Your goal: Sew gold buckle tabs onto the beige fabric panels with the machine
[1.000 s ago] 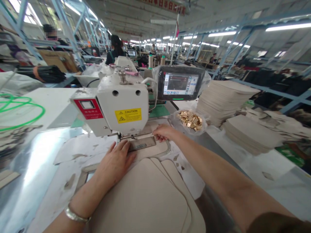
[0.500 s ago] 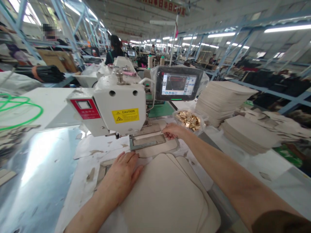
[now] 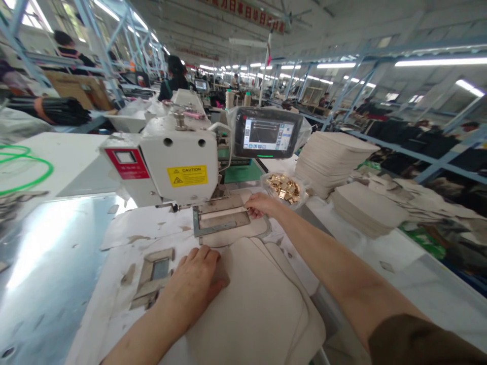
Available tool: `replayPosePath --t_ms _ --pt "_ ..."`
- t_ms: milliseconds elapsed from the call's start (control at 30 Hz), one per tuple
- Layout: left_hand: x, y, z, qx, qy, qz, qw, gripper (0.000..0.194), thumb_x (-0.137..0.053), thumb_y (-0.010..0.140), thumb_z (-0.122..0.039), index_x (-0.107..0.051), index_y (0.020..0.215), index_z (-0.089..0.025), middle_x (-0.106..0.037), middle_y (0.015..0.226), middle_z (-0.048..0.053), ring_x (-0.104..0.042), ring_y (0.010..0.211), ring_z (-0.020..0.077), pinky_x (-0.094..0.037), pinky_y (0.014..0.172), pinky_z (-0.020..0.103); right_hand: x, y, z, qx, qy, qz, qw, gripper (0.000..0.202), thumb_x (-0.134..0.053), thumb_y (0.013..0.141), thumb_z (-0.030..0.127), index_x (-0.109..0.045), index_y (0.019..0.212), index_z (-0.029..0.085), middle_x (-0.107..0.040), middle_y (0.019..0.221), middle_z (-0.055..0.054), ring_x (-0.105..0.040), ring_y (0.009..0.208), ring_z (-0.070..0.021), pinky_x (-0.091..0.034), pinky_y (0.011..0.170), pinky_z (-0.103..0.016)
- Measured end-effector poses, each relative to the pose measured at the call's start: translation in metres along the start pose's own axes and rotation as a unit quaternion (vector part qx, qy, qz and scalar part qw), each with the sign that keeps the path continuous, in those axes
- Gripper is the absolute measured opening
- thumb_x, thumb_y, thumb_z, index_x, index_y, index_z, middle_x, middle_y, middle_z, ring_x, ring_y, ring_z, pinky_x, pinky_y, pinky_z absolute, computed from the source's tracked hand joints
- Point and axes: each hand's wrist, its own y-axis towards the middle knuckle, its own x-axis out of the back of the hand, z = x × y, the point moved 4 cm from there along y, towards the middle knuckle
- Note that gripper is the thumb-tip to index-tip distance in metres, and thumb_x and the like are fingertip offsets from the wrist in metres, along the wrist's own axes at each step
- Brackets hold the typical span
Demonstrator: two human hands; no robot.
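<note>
My left hand (image 3: 194, 284) lies palm down, its fingers slightly curved and its thumb apart, on the left edge of a pile of beige panels (image 3: 262, 294). My right hand (image 3: 262, 206) reaches across with its fingers pinched together at the right end of a rectangular metal clamp frame (image 3: 222, 223). What sits between those fingertips is too small to make out. Under the clamp frame lies a beige panel (image 3: 258, 228) with rounded corners. The white sewing machine head (image 3: 186, 152) stands just behind and left of the clamp. Left of my left hand is a small square frame (image 3: 146, 279).
A clear bag of gold metal pieces (image 3: 285, 187) sits beyond my right hand. Tall beige panel stacks (image 3: 331, 157) stand on the right. A lit control screen (image 3: 265, 133) rises behind the clamp. Beige scraps (image 3: 128, 274) lie on the table, and people work farther back.
The whole view has shifted, so things appear farther left. My left hand has drawn slightly back from the clamp frame, uncovering more of the small square frame. My right hand stays at the clamp's end.
</note>
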Motion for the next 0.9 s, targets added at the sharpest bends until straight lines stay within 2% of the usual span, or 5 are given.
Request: replayPosePath --t_ms 167,333,567,800,900 --pt "0.003 0.009 0.0 0.035 0.01 0.024 0.999 0.029 -0.066 0.073 -0.031 -0.064 0.097 -0.016 -0.064 0.103 0.012 -0.06 0.098 0.0297 -0.049 0.086 0.042 -0.001 0.0 -0.005 0.041 -0.022 -0.02 0.999 0.018 -0.056 0.088 0.014 -0.053 0.069 0.015 -0.058 0.05 0.005 -0.053 0.038 -0.006 -0.04 0.041 -0.015" --pt "0.005 0.014 -0.003 0.019 0.009 0.036 0.999 0.016 -0.064 0.072 -0.034 -0.064 0.082 -0.02 -0.064 0.096 0.009 -0.061 0.092 0.0287 -0.049 0.081 0.041 -0.002 0.011 -0.013 0.073 -0.075 -0.071 0.992 0.015 -0.058 0.086 0.019 -0.059 0.071 0.015 -0.062 0.054 0.003 -0.056 0.041 -0.0066 -0.04 0.042 -0.014" --pt "0.006 0.02 -0.002 0.029 0.004 0.038 0.999 0.058 -0.07 0.067 -0.027 -0.056 0.122 -0.014 -0.061 0.115 0.014 -0.059 0.105 0.0279 -0.047 0.092 0.038 0.004 0.006 -0.016 0.123 -0.12 -0.127 0.977 0.014 -0.057 0.084 0.023 -0.068 0.08 0.014 -0.073 0.072 -0.004 -0.064 0.054 -0.0103 -0.046 0.052 -0.017" --pt "0.015 0.015 -0.023 -0.041 0.034 0.036 0.998 0.039 -0.061 0.073 -0.018 -0.061 0.112 -0.02 -0.06 0.119 0.008 -0.056 0.11 0.0277 -0.044 0.095 0.041 0.006 -0.008 -0.008 0.149 -0.205 -0.147 0.956 0.021 -0.053 0.087 0.026 -0.071 0.09 0.015 -0.075 0.075 -0.005 -0.07 0.068 -0.0151 -0.051 0.066 -0.021" --pt "0.016 0.013 -0.035 -0.044 0.05 0.061 0.996 0.029 -0.054 0.076 -0.013 -0.061 0.104 -0.018 -0.066 0.11 0.01 -0.06 0.105 0.0274 -0.046 0.091 0.04 0.002 -0.017 0.002 0.184 -0.283 -0.191 0.922 0.022 -0.054 0.086 0.027 -0.071 0.095 0.016 -0.075 0.089 -0.009 -0.071 0.088 -0.0202 -0.051 0.076 -0.025"
